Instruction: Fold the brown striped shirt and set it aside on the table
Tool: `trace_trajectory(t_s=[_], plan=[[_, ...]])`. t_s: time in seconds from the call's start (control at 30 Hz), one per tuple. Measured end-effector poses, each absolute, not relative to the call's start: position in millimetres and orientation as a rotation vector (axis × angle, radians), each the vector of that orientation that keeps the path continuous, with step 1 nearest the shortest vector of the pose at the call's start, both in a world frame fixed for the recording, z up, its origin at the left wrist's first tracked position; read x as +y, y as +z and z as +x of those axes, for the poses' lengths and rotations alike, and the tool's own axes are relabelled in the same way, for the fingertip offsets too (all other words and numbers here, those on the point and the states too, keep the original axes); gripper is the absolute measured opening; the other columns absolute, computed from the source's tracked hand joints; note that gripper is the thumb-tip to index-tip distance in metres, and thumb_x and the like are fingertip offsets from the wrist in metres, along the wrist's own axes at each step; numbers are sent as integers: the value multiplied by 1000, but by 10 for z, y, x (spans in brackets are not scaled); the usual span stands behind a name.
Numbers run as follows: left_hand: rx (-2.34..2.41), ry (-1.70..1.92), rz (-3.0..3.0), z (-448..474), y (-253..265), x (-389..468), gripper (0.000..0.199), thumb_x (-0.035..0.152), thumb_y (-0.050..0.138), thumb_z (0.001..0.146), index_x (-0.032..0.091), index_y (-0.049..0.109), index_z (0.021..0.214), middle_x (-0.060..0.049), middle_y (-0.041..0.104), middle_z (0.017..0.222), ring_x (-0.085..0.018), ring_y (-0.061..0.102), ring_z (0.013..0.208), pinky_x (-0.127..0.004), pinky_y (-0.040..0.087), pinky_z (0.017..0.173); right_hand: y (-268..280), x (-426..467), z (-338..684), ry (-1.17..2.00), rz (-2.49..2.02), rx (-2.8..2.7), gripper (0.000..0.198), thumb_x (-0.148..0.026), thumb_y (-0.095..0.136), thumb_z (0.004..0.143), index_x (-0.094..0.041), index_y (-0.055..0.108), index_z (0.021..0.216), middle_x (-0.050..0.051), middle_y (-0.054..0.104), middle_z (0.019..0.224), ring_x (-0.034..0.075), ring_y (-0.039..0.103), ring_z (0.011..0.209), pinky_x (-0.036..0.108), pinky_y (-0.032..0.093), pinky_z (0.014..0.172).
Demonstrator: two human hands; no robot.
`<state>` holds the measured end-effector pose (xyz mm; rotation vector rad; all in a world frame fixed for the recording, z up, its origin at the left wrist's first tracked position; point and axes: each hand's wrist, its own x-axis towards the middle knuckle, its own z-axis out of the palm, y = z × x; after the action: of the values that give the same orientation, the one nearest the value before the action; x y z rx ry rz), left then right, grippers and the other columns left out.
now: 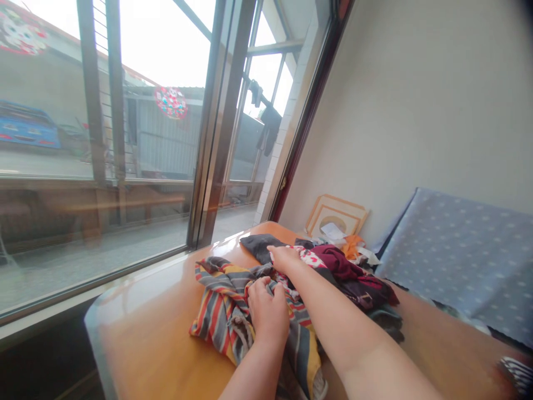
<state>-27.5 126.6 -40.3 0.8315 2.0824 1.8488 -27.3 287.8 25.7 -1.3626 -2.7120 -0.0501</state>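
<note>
A garment with grey, red and yellow stripes (216, 316) lies crumpled on the table. My left hand (268, 311) rests on it, fingers bent into its folds and closed on the fabric. Farther out, my right hand (285, 260) reaches across to a cloth with a red-and-white pattern (310, 257). Its fingers curl down onto that cloth, and the fingertips are partly hidden. Beyond the right hand lies a dark grey garment (256, 247). To the right of it, a maroon garment (339, 264) is bunched in the same pile.
The clothes lie on a glossy wooden table (137, 328) beside a large sliding window (158, 139). Wooden frames (337, 211) lean against the wall, near an orange cloth (353, 247). A blue-grey sheet with white spots (458, 261) drapes at the right. A black-and-white striped item (516, 373) shows at the lower right.
</note>
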Motion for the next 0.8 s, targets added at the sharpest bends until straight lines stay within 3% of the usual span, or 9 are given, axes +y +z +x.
trace_trajectory(t_s=[0.13, 0.2, 0.43, 0.5, 0.6, 0.7, 0.8], plan=[[2070, 1852, 811, -274, -420, 1282, 36, 38, 57, 86, 17, 63, 114, -12, 60, 117, -29, 54, 120, -42, 42, 107, 68, 3002, -277, 194, -1371, -2501, 25, -20, 69, 75, -28, 76, 97, 8, 75, 110, 26, 68, 107, 36, 48, 93], [2067, 1843, 816, -269, -410, 1274, 35, 38, 57, 86, 17, 63, 114, -12, 60, 118, -28, 54, 121, -41, 41, 107, 132, 3115, -218, 268, -1364, -2310, 20, -20, 63, 79, -25, 75, 95, 8, 76, 104, 23, 69, 102, 32, 49, 89], [2105, 1820, 834, -244, -353, 1223, 34, 38, 57, 88, 18, 62, 115, -12, 60, 119, -28, 57, 116, -43, 43, 106, 1150, 3427, 15, 299, -1204, -1573, 44, -21, 27, 94, -17, 49, 132, 6, 70, 102, 11, 68, 82, 20, 53, 71], [2106, 1837, 847, -243, -351, 1222, 34, 39, 56, 89, 18, 63, 115, -12, 60, 118, -28, 57, 115, -43, 43, 105, 1453, 3395, 83, 371, -977, -1234, 32, -22, 38, 91, -20, 56, 117, 3, 69, 92, 10, 67, 76, 19, 53, 66], [2102, 1875, 864, -254, -357, 1234, 35, 40, 54, 90, 16, 62, 115, -12, 60, 117, -28, 56, 116, -44, 43, 106, 1688, 3271, 266, 616, -802, -1287, 21, -23, 49, 86, -20, 60, 104, 0, 68, 81, 10, 64, 66, 19, 52, 61], [2096, 1938, 839, -272, -362, 1257, 39, 42, 52, 92, 15, 60, 120, -12, 59, 116, -27, 56, 117, -43, 43, 107, 1670, 3160, 615, 802, -969, -1460, 18, -27, 56, 84, -19, 63, 99, -1, 66, 68, 11, 60, 55, 19, 49, 53], [2088, 1974, 832, -284, -375, 1282, 45, 43, 53, 92, 16, 55, 128, -12, 57, 118, -27, 53, 122, -43, 42, 109, 1507, 3066, 1043, 729, -1147, -1362, 15, -27, 59, 83, -16, 63, 92, -2, 61, 58, 11, 56, 50, 19, 46, 50]])
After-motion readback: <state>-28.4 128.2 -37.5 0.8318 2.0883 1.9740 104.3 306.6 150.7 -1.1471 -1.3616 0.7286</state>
